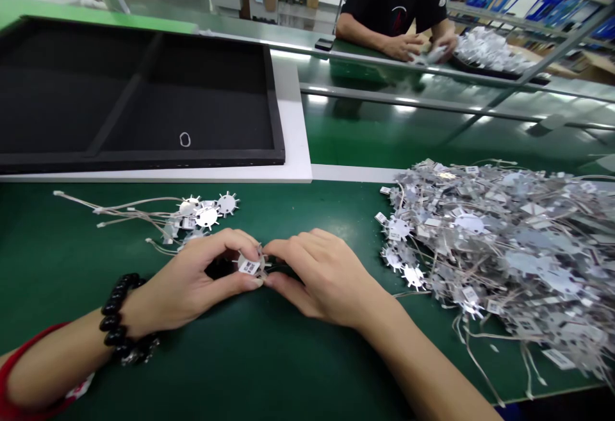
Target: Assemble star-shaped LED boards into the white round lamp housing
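Note:
My left hand and my right hand meet at the middle of the green table. Both pinch one small silver spiked disc with a white label between their fingertips. A black bead bracelet sits on my left wrist. Just beyond my left hand lies a small group of the same discs with thin white wires. To the right spreads a big heap of discs and wires.
A wide black tray with a small white ring in it lies at the back left. Across the far bench a person in a black shirt handles white parts. Shelving with blue boxes stands behind.

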A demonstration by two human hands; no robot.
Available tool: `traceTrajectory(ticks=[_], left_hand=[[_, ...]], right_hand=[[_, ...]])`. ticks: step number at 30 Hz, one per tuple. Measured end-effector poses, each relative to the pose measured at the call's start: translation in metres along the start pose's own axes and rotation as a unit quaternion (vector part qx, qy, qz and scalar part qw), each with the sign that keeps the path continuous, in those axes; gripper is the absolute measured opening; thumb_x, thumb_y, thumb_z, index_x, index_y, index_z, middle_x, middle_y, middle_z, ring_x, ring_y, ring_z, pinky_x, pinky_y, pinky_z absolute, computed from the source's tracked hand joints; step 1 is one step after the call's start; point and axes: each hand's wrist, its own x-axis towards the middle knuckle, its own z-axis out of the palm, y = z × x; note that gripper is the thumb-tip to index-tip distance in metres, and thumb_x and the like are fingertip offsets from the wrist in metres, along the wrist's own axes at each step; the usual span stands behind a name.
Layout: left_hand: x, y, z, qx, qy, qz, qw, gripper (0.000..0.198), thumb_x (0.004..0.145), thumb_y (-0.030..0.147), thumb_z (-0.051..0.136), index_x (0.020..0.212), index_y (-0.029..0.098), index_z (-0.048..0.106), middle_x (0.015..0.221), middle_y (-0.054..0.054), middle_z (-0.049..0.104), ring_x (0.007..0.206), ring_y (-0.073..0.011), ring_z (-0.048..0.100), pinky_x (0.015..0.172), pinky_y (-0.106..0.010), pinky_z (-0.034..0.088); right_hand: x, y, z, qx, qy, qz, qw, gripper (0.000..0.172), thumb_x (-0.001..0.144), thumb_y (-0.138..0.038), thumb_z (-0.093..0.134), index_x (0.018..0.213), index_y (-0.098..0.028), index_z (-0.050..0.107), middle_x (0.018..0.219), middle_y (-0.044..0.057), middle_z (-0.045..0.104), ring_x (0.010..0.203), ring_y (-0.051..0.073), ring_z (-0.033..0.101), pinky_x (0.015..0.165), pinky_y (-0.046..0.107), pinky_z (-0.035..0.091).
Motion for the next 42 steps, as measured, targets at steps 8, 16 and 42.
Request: traceTrajectory(ticks=[8, 16, 42], left_hand=[[-0.0003, 0.0003, -0.0002, -0.009, -0.008, 0.001, 1.000, 0.011, 0.096, 0.022, 0.069, 0.104, 0.028, 0.065, 0.100, 0.004, 0.070, 0.088, -0.0101, 0.067, 0.078, -0.017, 0.052], [0.0001, 0.0003, -0.0004, -0.030, -0.027, 0.002, 0.999, 0.017, 0.095, 0.014, 0.067, 0.105, 0.028, 0.064, 0.099, 0.005, 0.067, 0.088, -0.0079, 0.065, 0.080, -0.015, 0.050], [0.0019, 0.0058, -0.0051, 0.032, -0.034, 0.023, 0.999, 0.018, 0.099, 0.016, 0.055, 0.110, 0.028, 0.061, 0.099, 0.003, 0.068, 0.087, -0.0105, 0.065, 0.079, -0.018, 0.051]], right_hand=[[-0.0001, -0.0008, -0.0001, 0.006, 0.013, -0.008, 1.000, 0.032, 0.110, -0.034, 0.041, 0.106, -0.011, 0.063, 0.082, 0.002, 0.071, 0.070, 0.016, 0.064, 0.063, 0.031, 0.037], [0.0008, -0.0006, 0.0008, 0.008, 0.022, -0.022, 1.000, 0.029, 0.110, -0.032, 0.043, 0.106, -0.011, 0.063, 0.082, 0.001, 0.071, 0.071, 0.015, 0.064, 0.063, 0.031, 0.037], [0.0002, -0.0031, -0.0002, 0.008, 0.018, -0.008, 1.000, 0.027, 0.109, -0.035, 0.046, 0.108, -0.013, 0.062, 0.081, 0.001, 0.069, 0.069, 0.016, 0.060, 0.063, 0.032, 0.035]])
